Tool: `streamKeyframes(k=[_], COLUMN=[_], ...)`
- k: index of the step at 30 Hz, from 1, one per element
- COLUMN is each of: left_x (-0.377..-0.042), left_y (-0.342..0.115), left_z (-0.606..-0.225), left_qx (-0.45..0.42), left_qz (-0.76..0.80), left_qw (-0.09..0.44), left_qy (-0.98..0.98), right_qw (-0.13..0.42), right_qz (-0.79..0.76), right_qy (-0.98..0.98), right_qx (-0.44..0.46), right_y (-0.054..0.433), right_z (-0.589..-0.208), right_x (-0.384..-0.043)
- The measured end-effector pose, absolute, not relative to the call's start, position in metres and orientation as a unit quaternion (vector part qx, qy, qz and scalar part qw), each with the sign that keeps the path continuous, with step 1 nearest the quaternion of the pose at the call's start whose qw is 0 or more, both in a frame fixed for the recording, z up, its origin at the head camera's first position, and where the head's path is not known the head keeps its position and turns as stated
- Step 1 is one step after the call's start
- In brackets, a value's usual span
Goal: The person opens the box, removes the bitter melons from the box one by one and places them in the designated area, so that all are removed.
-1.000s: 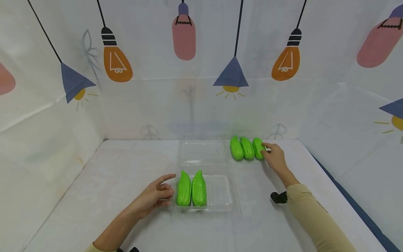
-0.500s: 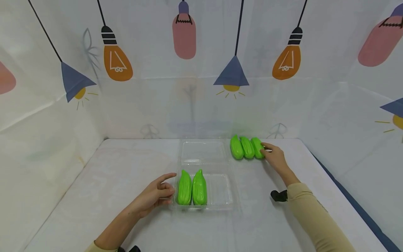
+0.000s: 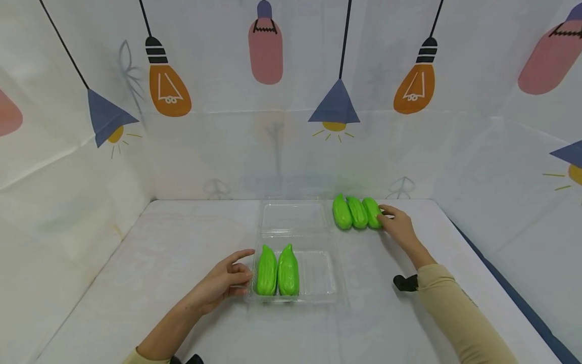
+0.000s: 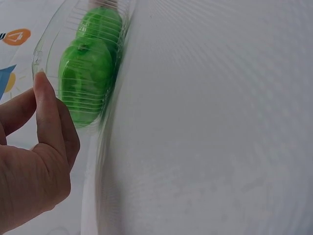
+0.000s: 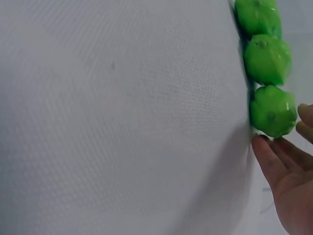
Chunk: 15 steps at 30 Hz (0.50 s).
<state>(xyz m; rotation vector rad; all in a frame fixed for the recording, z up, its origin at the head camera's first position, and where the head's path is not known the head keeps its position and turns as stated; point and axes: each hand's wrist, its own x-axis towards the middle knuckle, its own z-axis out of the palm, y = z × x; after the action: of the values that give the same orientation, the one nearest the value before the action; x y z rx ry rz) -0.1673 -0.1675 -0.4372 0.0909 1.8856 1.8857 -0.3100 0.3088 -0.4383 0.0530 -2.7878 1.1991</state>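
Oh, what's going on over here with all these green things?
A person is at a table with five cucumber-shaped green things. Two lie side by side in an open clear box, and the left hand touches its left edge. The other three lie in a row near the back. The right hand is at the rightmost one, fingers and thumb about it; whether it grips isn't clear.

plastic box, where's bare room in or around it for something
Free: right side of the plastic box, beside two green vegetables; table left of the lid; between box and right sleeve. Crowded: the box's left side, by the left hand, and the other three vegetables by the right hand.
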Motion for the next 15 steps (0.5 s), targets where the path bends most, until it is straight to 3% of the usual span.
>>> streamKeyframes(k=[10,15], left_x=[-0.1677,-0.1679], left_y=[-0.1676,-0.167], left_z=[-0.4363,-0.4354], left_qx=[0.032,0.031], left_qz=[0.686,0.687], left_qw=[0.235,0.235], left_qy=[0.688,0.687], right_qw=[0.066,0.098], right_qz=[0.394,0.371], right_qy=[-0.916,-0.923], right_qx=[0.026,0.022], right_y=[0.3137,0.3126], right_z=[-0.4364,-0.4346], right_x=[-0.3084,-0.3074])
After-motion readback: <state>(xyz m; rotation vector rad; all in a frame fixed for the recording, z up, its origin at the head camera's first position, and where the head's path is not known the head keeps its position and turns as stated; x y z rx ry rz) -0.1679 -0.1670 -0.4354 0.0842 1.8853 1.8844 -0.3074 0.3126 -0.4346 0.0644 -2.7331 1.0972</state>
